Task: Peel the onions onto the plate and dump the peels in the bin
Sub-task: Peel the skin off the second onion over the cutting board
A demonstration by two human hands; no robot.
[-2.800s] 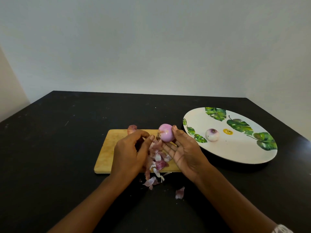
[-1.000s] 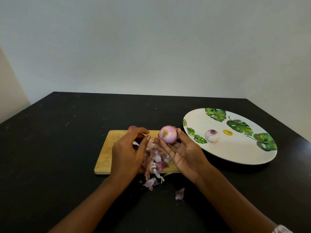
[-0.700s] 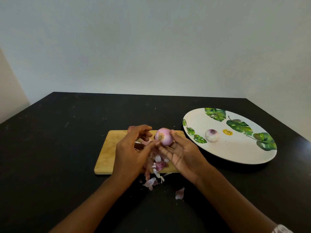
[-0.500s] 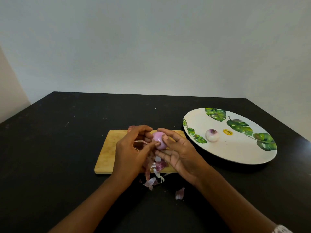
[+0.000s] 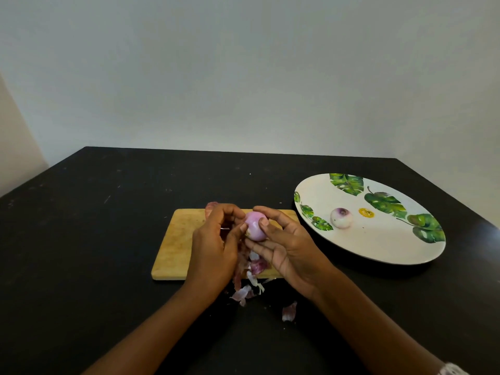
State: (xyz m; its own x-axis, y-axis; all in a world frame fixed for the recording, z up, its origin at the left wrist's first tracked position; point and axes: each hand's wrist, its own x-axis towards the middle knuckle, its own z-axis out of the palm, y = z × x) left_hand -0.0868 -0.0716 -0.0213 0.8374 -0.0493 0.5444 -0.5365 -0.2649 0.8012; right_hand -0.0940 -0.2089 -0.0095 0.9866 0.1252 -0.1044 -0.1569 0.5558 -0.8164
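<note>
Onion just got rolled over, right hand fingers wrapped round it, left hand pinching its end, probably final skin.

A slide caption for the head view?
Right hand holds an onion, left hand pinches its end, above the board; peeled onion on the plate.

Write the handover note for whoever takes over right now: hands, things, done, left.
The right hand grips the held onion over the cutting board; the left hand pinches at its side.
The peeled onion lies on the plate.
The peels lie on the board's near edge and on the table.
A reddish thing behind the left hand, partly hidden: perhaps another onion.
Done: one onion plated. Left: finish this one, plate it, dump the peels; no bin in view.
</note>
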